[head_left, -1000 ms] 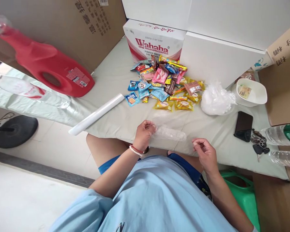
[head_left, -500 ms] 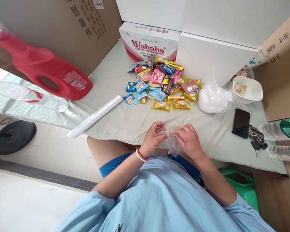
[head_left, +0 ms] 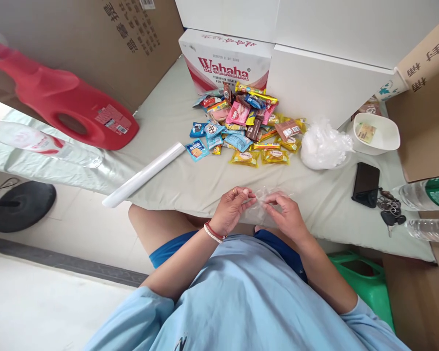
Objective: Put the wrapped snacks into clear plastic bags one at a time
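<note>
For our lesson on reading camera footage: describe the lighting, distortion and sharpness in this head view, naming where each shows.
Head view: soft, even daylight with faint shadows; wide-angle bending curves the red jug and table edge at the frame's left; the snack pile is sharp, its print readable; the clear plastic bag between the left hand and right hand barely shows against the cloth.

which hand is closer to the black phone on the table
Right. The right hand sits at the table's near edge, pinching a clear plastic bag, with the black phone off to its right. The left hand holds the bag's other side, farther from the phone.
</note>
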A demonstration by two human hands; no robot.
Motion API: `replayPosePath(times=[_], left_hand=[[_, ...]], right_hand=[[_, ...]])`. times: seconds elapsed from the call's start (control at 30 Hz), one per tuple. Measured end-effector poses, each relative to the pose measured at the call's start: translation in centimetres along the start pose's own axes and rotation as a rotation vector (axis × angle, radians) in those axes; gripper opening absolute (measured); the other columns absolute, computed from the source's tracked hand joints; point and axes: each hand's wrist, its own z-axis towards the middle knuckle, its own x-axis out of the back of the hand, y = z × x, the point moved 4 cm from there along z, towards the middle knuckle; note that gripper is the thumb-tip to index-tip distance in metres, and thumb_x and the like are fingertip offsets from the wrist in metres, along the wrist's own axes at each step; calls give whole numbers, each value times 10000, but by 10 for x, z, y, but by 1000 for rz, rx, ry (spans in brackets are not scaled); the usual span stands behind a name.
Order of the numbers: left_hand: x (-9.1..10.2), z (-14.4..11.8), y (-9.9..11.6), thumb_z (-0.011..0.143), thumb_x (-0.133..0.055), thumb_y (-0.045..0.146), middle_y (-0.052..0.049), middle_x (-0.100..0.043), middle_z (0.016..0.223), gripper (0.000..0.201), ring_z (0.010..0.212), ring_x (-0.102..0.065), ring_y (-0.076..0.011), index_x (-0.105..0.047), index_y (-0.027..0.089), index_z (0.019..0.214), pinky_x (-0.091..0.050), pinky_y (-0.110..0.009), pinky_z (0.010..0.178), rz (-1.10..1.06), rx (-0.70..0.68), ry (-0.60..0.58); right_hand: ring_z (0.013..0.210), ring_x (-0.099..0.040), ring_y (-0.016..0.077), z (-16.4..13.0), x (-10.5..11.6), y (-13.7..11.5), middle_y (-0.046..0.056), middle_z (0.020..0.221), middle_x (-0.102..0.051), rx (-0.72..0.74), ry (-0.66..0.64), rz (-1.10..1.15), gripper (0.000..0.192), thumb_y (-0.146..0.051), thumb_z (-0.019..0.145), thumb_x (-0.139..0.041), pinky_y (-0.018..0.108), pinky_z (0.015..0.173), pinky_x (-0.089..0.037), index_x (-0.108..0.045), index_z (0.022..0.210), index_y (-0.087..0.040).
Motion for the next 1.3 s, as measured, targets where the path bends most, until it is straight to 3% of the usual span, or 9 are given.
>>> replayPosePath(times=[0.17,0.37,0.57,0.7,0.87,1.0,1.13,1.23,1.3], left_hand=[[6,-4,3,713,-861,575,-25,-640,1011,491,969,-657,-176,-582,183,812,-586,-352,846,85,10,29],[-13,-6,4,702,-860,552,-17,-650,860,446,860,-604,-168,-647,183,834,-512,-297,803,574,-92,-67],[-1,-1,12,717,-826,608,21,-601,742,496,670,-568,-100,-568,185,747,-485,-235,644,273,-7,-28],[31,-2,25,703,-822,609,25,-579,739,508,658,-550,-91,-538,189,724,-484,-219,619,270,-45,121],[87,-17,34,783,-732,496,11,-570,744,335,693,-563,-151,-577,199,785,-509,-303,688,902,-134,350],[91,-44,38,810,-734,326,-93,-602,1049,328,911,-623,-242,-612,182,1078,-551,-411,823,1445,-568,443],[54,-62,34,892,-632,179,-137,-592,1210,308,1176,-597,-276,-607,219,1197,-536,-444,978,1574,-959,147],[36,-50,33,855,-566,120,-139,-602,1304,374,1258,-579,-277,-633,224,1207,-513,-461,1036,1440,-854,-87],[35,-33,32,807,-547,129,-98,-683,1111,272,1044,-662,-234,-685,206,1029,-551,-390,915,1249,-641,-107]], right_hand=[[834,-651,189,-4,13,9,35,912,-702,-76,38,78,181,-403,967,-643,328,791,-537,-676,906,-236],[948,-650,251,-3,1,3,66,940,-724,2,-41,-100,185,-390,986,-614,393,864,-513,-699,921,-239],[835,-633,186,-1,10,9,31,888,-684,-131,-4,222,242,-463,931,-686,309,760,-528,-664,863,-232],[768,-596,149,-5,27,23,16,883,-661,-277,80,360,314,-522,899,-707,268,697,-524,-628,834,-225],[703,-592,136,-15,36,45,18,874,-663,-434,126,342,363,-562,857,-733,279,670,-545,-632,821,-216],[678,-614,156,-17,23,49,16,782,-667,-500,49,383,406,-608,823,-742,294,632,-559,-628,816,-219],[617,-628,166,-11,17,43,3,684,-668,-514,36,380,426,-636,815,-734,295,588,-545,-608,819,-230],[598,-625,164,-8,22,39,0,678,-679,-503,31,363,416,-629,819,-736,294,587,-537,-607,822,-234],[590,-622,162,-11,27,42,1,679,-683,-513,38,354,413,-624,820,-741,295,591,-538,-612,835,-231]])
